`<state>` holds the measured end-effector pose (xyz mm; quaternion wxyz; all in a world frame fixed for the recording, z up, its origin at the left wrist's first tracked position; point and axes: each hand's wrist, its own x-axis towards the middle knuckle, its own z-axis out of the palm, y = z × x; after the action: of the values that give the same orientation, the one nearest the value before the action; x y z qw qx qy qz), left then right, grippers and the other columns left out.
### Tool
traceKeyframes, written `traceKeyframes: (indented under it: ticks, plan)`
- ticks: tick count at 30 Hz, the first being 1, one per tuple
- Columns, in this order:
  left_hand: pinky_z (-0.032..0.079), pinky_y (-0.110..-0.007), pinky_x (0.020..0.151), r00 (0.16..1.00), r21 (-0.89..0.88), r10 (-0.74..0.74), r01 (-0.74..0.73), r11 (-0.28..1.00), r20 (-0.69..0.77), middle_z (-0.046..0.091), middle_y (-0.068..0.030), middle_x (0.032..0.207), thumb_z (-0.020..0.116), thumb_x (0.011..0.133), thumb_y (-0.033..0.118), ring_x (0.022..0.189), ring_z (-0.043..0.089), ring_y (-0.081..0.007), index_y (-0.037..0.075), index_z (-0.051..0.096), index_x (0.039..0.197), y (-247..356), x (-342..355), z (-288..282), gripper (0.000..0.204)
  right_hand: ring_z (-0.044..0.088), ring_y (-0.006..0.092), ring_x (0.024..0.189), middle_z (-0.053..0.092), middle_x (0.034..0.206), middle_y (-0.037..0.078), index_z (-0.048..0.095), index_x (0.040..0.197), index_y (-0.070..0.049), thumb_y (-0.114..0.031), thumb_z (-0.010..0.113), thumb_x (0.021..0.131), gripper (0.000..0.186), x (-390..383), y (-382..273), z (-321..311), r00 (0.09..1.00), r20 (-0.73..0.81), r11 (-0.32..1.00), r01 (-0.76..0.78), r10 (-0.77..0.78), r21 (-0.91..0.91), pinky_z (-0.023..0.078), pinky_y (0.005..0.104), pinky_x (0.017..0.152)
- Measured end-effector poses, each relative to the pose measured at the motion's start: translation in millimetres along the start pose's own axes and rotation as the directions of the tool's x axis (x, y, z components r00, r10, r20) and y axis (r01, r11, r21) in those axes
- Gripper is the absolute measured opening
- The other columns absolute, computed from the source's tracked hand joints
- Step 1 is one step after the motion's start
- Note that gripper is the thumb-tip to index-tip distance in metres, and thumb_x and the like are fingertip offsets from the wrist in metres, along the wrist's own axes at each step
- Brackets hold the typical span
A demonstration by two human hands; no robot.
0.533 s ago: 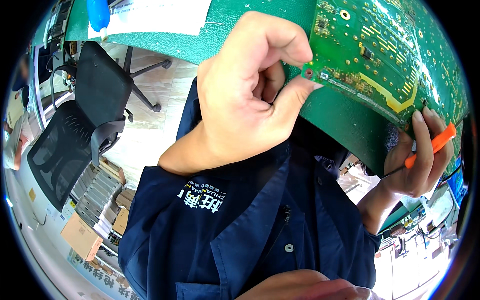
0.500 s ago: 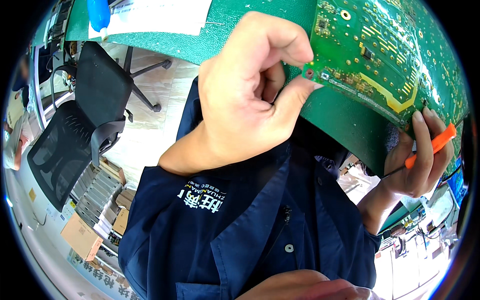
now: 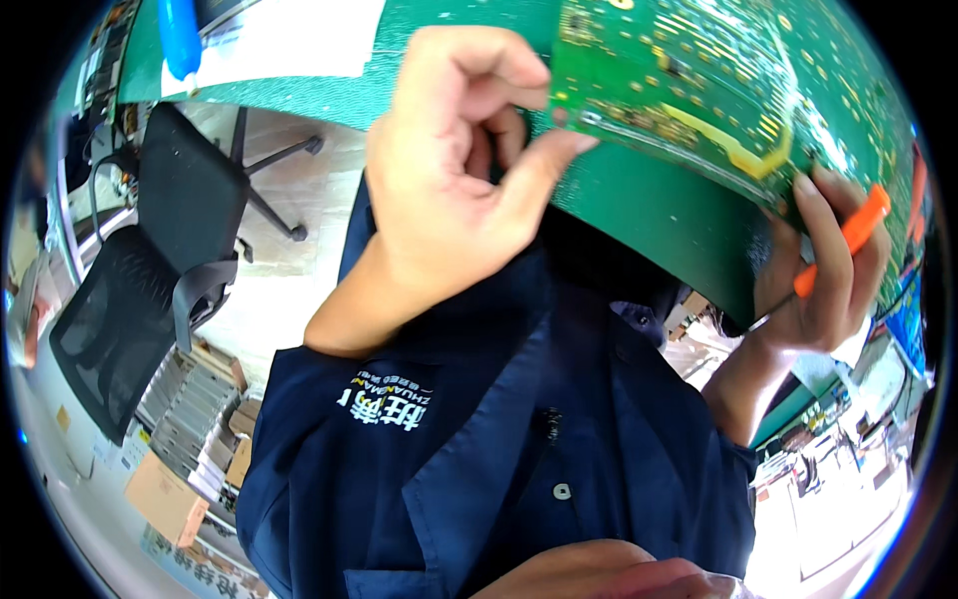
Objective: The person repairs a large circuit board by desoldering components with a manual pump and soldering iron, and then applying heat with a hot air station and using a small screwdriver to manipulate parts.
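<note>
A large green circuit board (image 3: 689, 95) with gold pads and small parts is held tilted above the green mat at the upper right. My left hand (image 3: 454, 150) pinches its near left corner between thumb and curled fingers. At the near right edge, my right hand (image 3: 828, 260) grips the board with its fingertips. Tucked between the fingers of that same hand is a screwdriver (image 3: 848, 235) with an orange handle, its thin shaft pointing back toward the wrist. The board's far edge runs out of the picture.
A green mat (image 3: 649, 225) covers the table. Toward the upper left lie a white paper sheet (image 3: 289, 45) and a blue pen-like tool (image 3: 180, 40). A black mesh office chair (image 3: 185, 190) stands left of the table, with cardboard boxes (image 3: 165, 499) beyond it.
The board and both hands have shifted left and slightly up in the picture, along with the table and chair, as the view turned. Both grips look the same.
</note>
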<state>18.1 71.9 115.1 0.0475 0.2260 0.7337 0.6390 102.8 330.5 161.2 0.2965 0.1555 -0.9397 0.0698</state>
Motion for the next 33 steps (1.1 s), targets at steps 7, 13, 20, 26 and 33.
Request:
traceKeyframes:
  ticks: [7, 13, 20, 26, 33]
  plan:
    - [0.032, -0.014, 0.055, 0.999, 0.008, 0.032, -0.033, 0.999, 0.040, 0.075, -0.0080, 0.097, 0.078, 0.083, -0.010, 0.061, 0.051, 0.0011, 0.003, 0.047, 0.117, 3, 0, -4, 0.048, 0.070, 0.0259, 0.093, 0.072, 0.102, 0.014, 0.074, 0.103, -0.004, -0.001, 0.085, 0.072, 0.034, -5, -5, 2, 0.995, -0.042, 0.995, -0.083, 0.085, 0.046, 0.057, 0.0336, 0.082]
    - [0.031, -0.014, 0.053, 0.999, 0.035, 0.048, -0.048, 0.998, -0.001, 0.074, -0.0081, 0.096, 0.077, 0.085, -0.008, 0.060, 0.052, 0.0006, 0.004, 0.047, 0.117, 2, -2, 1, 0.045, 0.070, 0.0256, 0.093, 0.073, 0.102, 0.013, 0.075, 0.103, -0.004, -0.001, 0.085, 0.072, 0.033, -7, -5, 2, 0.994, -0.056, 0.995, -0.096, 0.098, 0.038, 0.056, 0.0333, 0.082]
    - [0.031, -0.014, 0.053, 0.999, 0.049, 0.030, -0.029, 0.998, -0.019, 0.075, -0.0076, 0.097, 0.078, 0.086, -0.006, 0.061, 0.052, 0.0009, 0.004, 0.046, 0.117, -1, -1, 0, 0.046, 0.071, 0.0262, 0.095, 0.073, 0.104, 0.014, 0.074, 0.104, -0.003, -0.001, 0.085, 0.073, 0.033, -5, -8, 0, 0.993, -0.045, 0.991, -0.109, 0.113, 0.080, 0.056, 0.0352, 0.086]
    - [0.031, -0.014, 0.053, 1.000, 0.029, 0.021, -0.021, 0.999, 0.008, 0.075, -0.0079, 0.098, 0.078, 0.085, -0.006, 0.061, 0.052, 0.0008, 0.004, 0.046, 0.117, 2, 1, -1, 0.047, 0.071, 0.0282, 0.096, 0.074, 0.105, 0.014, 0.072, 0.108, -0.002, -0.001, 0.078, 0.083, 0.026, -7, -11, -6, 0.991, -0.123, 0.998, -0.062, 0.062, 0.006, 0.055, 0.0367, 0.090]
    - [0.034, -0.015, 0.055, 0.999, -0.019, 0.039, -0.038, 0.999, 0.035, 0.073, -0.0068, 0.100, 0.079, 0.083, -0.006, 0.064, 0.052, -0.0009, 0.003, 0.048, 0.120, 4, 1, -1, 0.049, 0.071, 0.0229, 0.087, 0.075, 0.098, 0.018, 0.063, 0.118, 0.002, -0.015, 0.058, 0.104, 0.022, -22, -39, -13, 0.843, -0.362, 0.901, -0.284, 0.398, 0.329, 0.056, 0.0323, 0.083]
